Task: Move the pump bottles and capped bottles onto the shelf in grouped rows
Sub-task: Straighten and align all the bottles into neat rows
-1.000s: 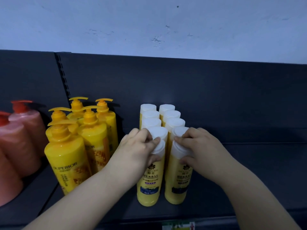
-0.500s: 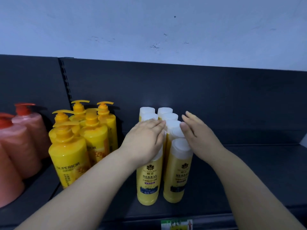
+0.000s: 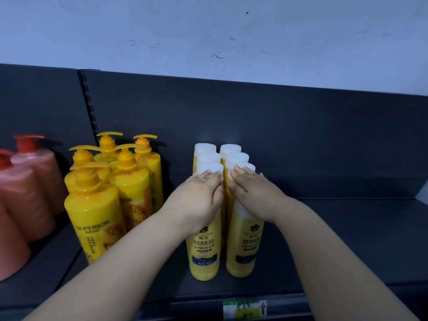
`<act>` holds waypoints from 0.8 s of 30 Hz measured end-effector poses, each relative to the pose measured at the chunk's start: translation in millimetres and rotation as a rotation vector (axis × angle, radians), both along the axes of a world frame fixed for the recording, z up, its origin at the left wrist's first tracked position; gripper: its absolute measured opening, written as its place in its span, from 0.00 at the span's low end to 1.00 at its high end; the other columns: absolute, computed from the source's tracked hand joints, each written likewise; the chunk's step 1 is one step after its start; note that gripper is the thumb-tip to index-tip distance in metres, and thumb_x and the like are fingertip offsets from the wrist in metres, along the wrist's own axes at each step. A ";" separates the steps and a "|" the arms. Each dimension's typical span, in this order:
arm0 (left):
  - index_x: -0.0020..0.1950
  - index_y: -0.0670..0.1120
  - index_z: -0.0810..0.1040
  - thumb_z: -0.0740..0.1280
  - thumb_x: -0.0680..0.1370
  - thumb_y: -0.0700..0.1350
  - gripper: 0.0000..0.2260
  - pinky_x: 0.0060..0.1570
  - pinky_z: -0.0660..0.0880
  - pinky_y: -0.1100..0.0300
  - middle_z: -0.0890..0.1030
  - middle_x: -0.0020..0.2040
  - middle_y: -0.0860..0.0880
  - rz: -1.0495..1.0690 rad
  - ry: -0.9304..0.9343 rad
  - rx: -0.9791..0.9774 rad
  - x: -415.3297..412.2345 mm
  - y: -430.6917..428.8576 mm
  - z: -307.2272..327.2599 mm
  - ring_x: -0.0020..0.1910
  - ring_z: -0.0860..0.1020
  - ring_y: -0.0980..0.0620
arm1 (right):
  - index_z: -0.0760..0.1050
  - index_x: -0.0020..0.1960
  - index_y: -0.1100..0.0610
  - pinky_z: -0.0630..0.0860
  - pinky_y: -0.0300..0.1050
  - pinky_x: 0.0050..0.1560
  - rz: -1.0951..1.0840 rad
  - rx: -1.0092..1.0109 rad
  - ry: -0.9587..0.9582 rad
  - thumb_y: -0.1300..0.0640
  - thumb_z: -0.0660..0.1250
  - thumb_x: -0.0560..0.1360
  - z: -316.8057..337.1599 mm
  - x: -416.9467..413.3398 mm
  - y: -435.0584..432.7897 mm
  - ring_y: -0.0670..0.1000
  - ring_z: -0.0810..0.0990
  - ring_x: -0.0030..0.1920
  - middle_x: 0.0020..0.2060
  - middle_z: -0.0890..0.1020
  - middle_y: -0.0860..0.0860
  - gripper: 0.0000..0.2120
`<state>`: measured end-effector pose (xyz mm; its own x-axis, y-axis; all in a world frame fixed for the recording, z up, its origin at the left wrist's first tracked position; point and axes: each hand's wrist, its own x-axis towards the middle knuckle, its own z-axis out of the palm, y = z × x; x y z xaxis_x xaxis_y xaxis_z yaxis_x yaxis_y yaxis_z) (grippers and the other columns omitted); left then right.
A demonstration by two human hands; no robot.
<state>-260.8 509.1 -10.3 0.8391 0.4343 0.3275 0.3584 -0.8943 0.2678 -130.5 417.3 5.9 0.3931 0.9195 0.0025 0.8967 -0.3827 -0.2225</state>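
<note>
- Far left: pink pump bottles point(image 3: 30, 181) with red pump heads stand on the shelf point(image 3: 347, 239), cut by the frame edge.
- Slotted upright point(image 3: 88, 107) in the dark back panel, behind the gap between the pink group and the yellow one.
- Yellow pump bottles point(image 3: 97, 223): five, upright and packed tight, the front label reading SUPERIOR. They stand just beside my left forearm, which crosses in front of their lower right side.
- My left hand point(image 3: 199, 200) lies palm down on the left row of capped bottles point(image 3: 205, 251). The fingers point(image 3: 209, 176) are straight and flat, gripping nothing, with the tips on a white cap.
- Capped bottles: yellow with white caps, upright at mid shelf in two close rows running front to back. My hands cover the middle caps, so I cannot count them.
- Price label point(image 3: 244, 309) on the shelf's front lip, below the capped rows.
- My right hand point(image 3: 257, 193) lies flat on the right row, its fingers point(image 3: 240, 172) extended, pressing and not clasping.
- Right of that: dark shelf.
</note>
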 end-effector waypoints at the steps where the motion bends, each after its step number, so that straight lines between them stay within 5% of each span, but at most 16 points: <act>1: 0.75 0.48 0.61 0.50 0.83 0.48 0.20 0.71 0.46 0.65 0.61 0.76 0.51 0.006 -0.005 0.004 2.4 -0.2 -0.9 0.75 0.55 0.57 | 0.49 0.77 0.54 0.42 0.49 0.74 0.007 -0.001 0.000 0.47 0.44 0.82 0.1 -1.1 2.0 0.47 0.44 0.76 0.77 0.48 0.49 0.25; 11: 0.67 0.47 0.70 0.53 0.82 0.47 0.16 0.65 0.60 0.63 0.75 0.65 0.48 0.060 -0.106 0.054 17.9 -5.8 -10.5 0.68 0.68 0.51 | 0.49 0.77 0.56 0.41 0.48 0.74 -0.038 0.045 0.081 0.49 0.46 0.83 -3.7 7.3 -0.3 0.46 0.43 0.76 0.77 0.47 0.50 0.25; 19: 0.71 0.49 0.68 0.44 0.75 0.52 0.28 0.71 0.45 0.64 0.68 0.72 0.53 0.055 -0.083 0.060 16.4 -6.4 -10.8 0.73 0.61 0.56 | 0.51 0.77 0.56 0.40 0.46 0.73 -0.029 0.084 0.119 0.52 0.45 0.83 -5.3 7.3 -1.2 0.46 0.43 0.76 0.77 0.48 0.49 0.23; 24: 0.74 0.49 0.62 0.47 0.82 0.51 0.21 0.72 0.42 0.61 0.61 0.75 0.52 0.093 0.011 0.080 15.5 -7.1 -11.7 0.75 0.54 0.56 | 0.50 0.77 0.56 0.41 0.48 0.74 -0.036 0.049 0.068 0.52 0.44 0.83 -6.1 6.4 0.9 0.47 0.43 0.76 0.77 0.47 0.50 0.24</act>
<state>-245.3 501.9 -22.0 0.8004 0.4829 0.3552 0.4430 -0.8757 0.1923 -124.2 418.2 -0.2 0.4266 0.9042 0.0192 0.8648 -0.4016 -0.3014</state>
